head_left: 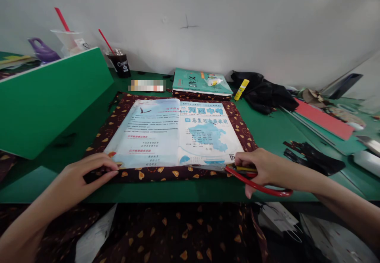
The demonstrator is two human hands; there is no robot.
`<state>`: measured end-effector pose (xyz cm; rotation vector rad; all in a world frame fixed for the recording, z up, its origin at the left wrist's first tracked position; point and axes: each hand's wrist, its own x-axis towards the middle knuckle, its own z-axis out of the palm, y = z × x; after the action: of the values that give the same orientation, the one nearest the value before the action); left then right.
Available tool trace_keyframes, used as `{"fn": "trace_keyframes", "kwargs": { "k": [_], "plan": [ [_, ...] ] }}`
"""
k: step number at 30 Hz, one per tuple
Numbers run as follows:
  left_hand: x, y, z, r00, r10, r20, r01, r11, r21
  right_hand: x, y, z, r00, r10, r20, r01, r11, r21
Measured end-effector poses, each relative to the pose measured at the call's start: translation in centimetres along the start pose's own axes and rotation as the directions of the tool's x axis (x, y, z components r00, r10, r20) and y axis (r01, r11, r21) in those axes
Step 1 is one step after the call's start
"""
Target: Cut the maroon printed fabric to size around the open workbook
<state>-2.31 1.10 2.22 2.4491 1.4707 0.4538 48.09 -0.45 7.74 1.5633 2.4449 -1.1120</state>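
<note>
An open book (157,136) lies face up on a dark brown cloth with a tan leaf-like pattern (166,174), which shows on all sides of it. At the lower left corner of the book, my left hand (89,172) pinches the cloth's edge between thumb and fingers. My right hand (261,168) is closed round the red handles of a pair of scissors (255,185) at the lower right corner. Their blades point left along the book's bottom edge, over the front strip of cloth.
Behind the cloth are stacked books (190,82) with a small white bottle, a yellow glue stick (242,89) and black fabric (264,92). A green board (56,100) and coffee cup (121,64) stand left. Folders (323,118) and black scraps (314,160) lie right.
</note>
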Motion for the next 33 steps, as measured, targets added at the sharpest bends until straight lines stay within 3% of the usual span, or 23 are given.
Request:
{"fn": "trace_keyframes", "kwargs": {
  "k": [11, 17, 22, 27, 33],
  "plan": [
    [-0.2, -0.4, 0.2, 1.0, 0.008, 0.013, -0.008, 1.0, 0.007, -0.3, -1.7, -0.3, 0.999, 0.023, 0.042, -0.025, 0.999, 0.036],
    [-0.4, -0.9, 0.5, 1.0, -0.014, 0.01, 0.014, 1.0, -0.01, -0.6, -1.3, -0.3, 0.999, 0.029, -0.035, -0.027, 0.999, 0.036],
    [-0.3, 0.8, 0.5, 0.995, -0.099, -0.03, 0.096, 0.991, -0.093, -0.7, -0.5, -1.0, 0.988, 0.102, -0.114, -0.091, 0.991, 0.1],
    [-0.1, 2.3, 0.3, 0.988, -0.149, -0.044, 0.142, 0.981, -0.129, -1.0, 0.2, -1.8, 0.986, 0.165, -0.028, -0.162, 0.983, 0.088],
    [0.2, 2.8, -0.1, 0.991, -0.126, -0.045, 0.119, 0.984, -0.131, 0.2, -0.3, -1.9, 0.993, 0.054, 0.106, -0.056, 0.998, 0.019]
  ]
}}
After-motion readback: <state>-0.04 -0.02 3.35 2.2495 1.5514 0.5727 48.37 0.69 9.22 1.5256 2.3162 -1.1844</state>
